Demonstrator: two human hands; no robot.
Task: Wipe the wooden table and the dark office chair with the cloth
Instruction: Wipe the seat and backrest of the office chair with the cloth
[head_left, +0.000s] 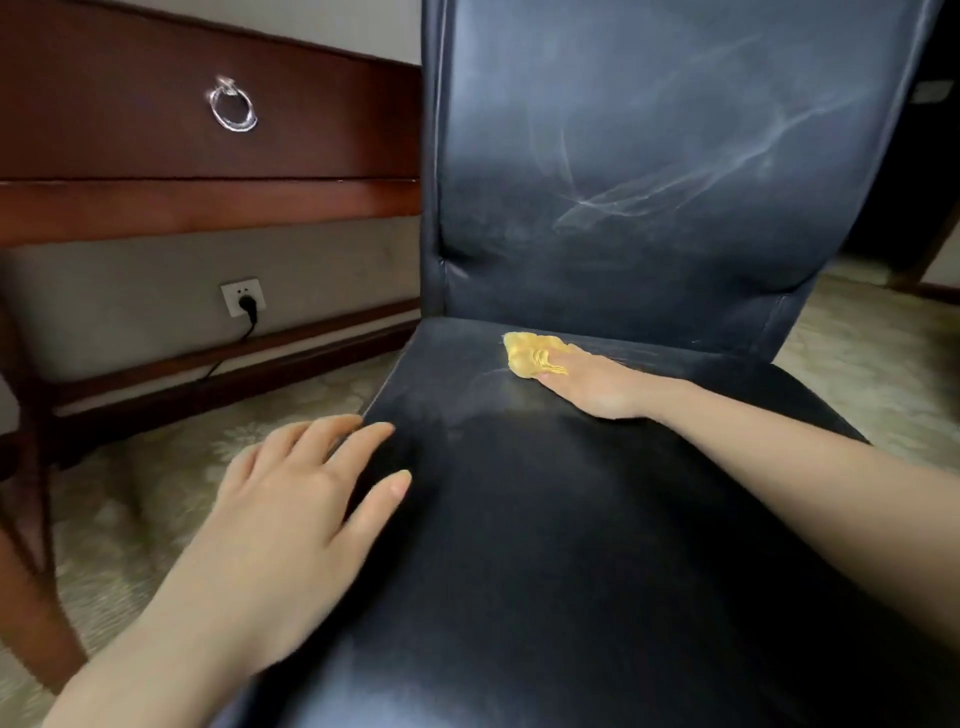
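Up close, the dark blue-black leather office chair (545, 545) fills most of the view, its wide seat running toward an upright padded backrest (623, 156) streaked with pale smear marks. The small crumpled yellow cloth (527, 353) lies on the seat near the crease where the seat meets the backrest. The right hand (597, 387) lies flat on the leather with its fingers stretched out straight and close together, their tips pressing the cloth down onto the seat. The left hand (306, 488) rests palm-down on the seat's left edge, fingers spread and relaxed, holding nothing; its outer fingers hang past the edge over the floor.

To the left of the chair stands the reddish-brown wooden table (130, 208), seen from below its top, with a drawer front bearing a silver metal ring pull (232, 109). Under it, on the grey wall, a white socket (242, 297) has a black plug in it, with the cable trailing down to the baseboard. A pale patterned carpet (156, 493) covers the floor.
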